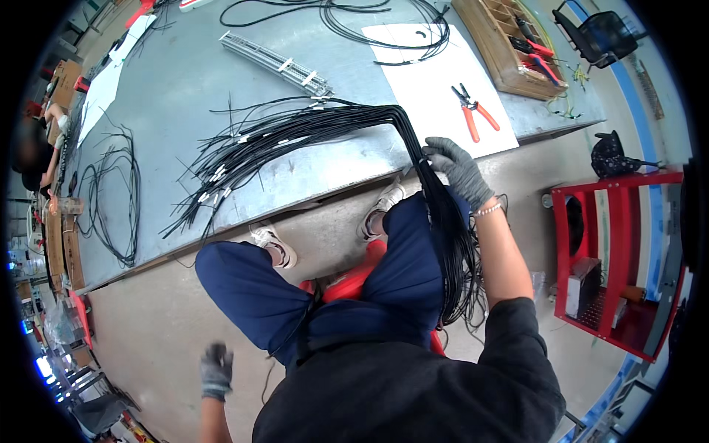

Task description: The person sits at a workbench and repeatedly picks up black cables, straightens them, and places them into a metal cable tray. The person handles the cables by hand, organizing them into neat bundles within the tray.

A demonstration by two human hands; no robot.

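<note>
A thick bundle of black cables lies on the table with its white-tagged ends fanned out to the left. It bends over the table's near edge and hangs down across my right thigh. My right hand, in a grey glove, is closed at the bundle just below the bend, its fingertips on the cables. Low on the left, away from the table, my left hand hangs beside my leg over the floor. It is also gloved, slightly blurred, with thumb and fingers apart and nothing seen in it.
Orange-handled wire strippers lie on a white sheet. Behind are a slotted metal rail, coiled black cable and a wooden tool box. Loose cables lie left. A red shelf cart stands right; another person's arm shows far left.
</note>
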